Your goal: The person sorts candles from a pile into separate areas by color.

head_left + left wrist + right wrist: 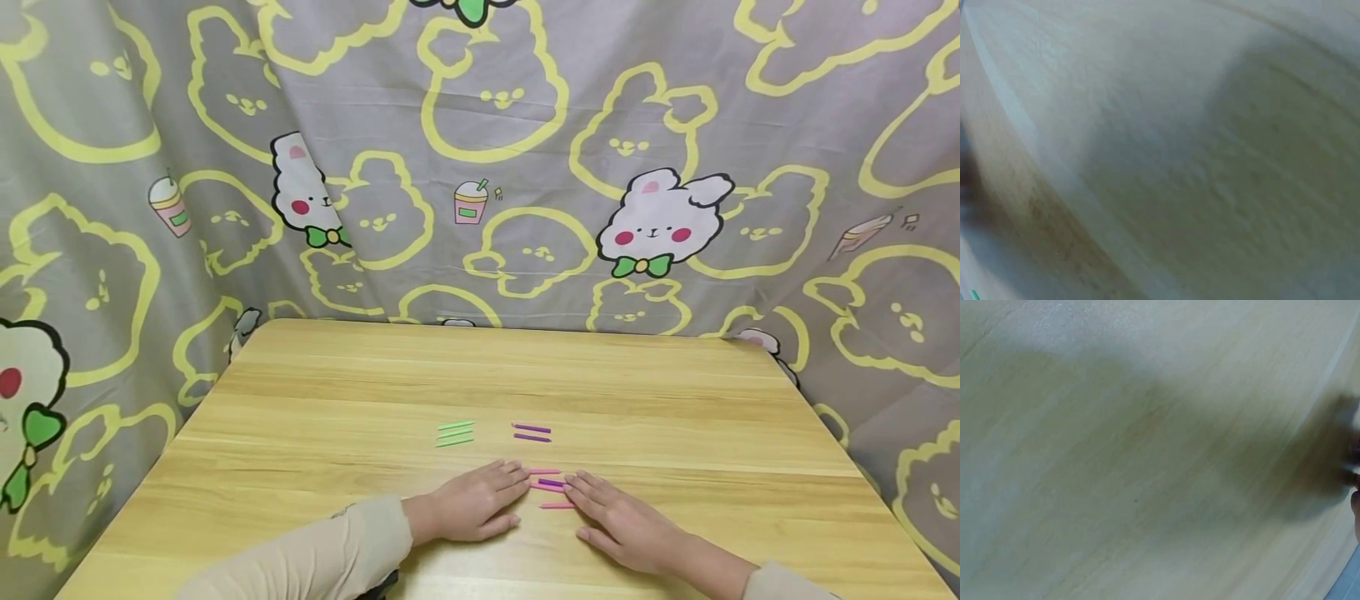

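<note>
My left hand (480, 502) lies palm down on the table, fingers extended, their tips at the left ends of thin pink sticks (545, 472). Facing it from the right, my right hand (626, 521) also lies flat, its fingertips over the right ends of the same group. A purple stick (552, 482) lies among the pink ones, between the two hands. Beyond the left hand are three green sticks (455, 433) side by side. To their right sits a pair of purple sticks (532, 428). Part of a finger (1357, 515) shows at the right wrist view's edge.
The wood-grain table (337, 392) has a rounded far left corner. Behind it and along its sides hangs a grey curtain (525, 325) with yellow outlines and white rabbits. In the left wrist view, a green tip (974, 294) shows at the lower left corner.
</note>
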Available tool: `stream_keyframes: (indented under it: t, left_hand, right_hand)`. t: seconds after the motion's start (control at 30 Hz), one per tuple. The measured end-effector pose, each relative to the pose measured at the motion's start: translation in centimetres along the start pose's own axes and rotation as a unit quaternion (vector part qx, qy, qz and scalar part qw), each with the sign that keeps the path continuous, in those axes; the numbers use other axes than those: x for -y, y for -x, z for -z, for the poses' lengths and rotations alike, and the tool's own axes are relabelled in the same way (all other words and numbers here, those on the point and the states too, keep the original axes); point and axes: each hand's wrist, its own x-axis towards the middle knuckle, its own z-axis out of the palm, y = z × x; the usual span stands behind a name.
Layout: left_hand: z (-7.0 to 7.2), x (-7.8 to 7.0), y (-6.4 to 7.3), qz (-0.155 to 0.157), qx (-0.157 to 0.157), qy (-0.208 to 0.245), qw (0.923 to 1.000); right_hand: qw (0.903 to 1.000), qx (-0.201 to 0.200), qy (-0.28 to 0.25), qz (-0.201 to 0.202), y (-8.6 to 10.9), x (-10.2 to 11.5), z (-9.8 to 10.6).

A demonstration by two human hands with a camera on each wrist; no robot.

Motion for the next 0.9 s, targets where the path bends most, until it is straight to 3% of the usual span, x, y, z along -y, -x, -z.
stream_keyframes:
  t: [0.13, 0.27, 0.37, 0.5, 0.7, 0.9]
  left_hand:
    - [0.2, 0.1, -0.1, -0.009, 0.000, -0.006, 0.9999]
    - [0.2, 0.3, -0.2, -0.017, 0.001, -0.023, 0.9996]
    - [0.3, 0.4, -0.3, -0.019, 0.005, -0.032, 0.9993]
    - [0.5, 0.3, -0.5, -0.019, 0.014, -0.031, 0.9992]
    - [0.6, 0.2, -0.7, -0.019, 0.023, -0.028, 0.9992]
    - [0.7, 0.2, -0.8, -0.021, 0.033, -0.032, 0.9987]
  right_hand:
    - [0.9998, -0.006, -0.015, -0.014, 0.1, -0.1, 0.0]
    - [0.9955, -0.074, -0.053, -0.027, -0.2, -0.1, -0.1]
    - [0.9843, -0.146, -0.090, -0.041, -0.8, -0.2, -0.2]
    - [0.9652, -0.192, -0.152, -0.093, -1.5, -0.2, -0.4]
    - [0.9428, -0.191, -0.206, -0.178, -2.1, -0.1, -0.9]
    - [0.9276, -0.175, -0.248, -0.218, -2.3, -0.2, -1.3]
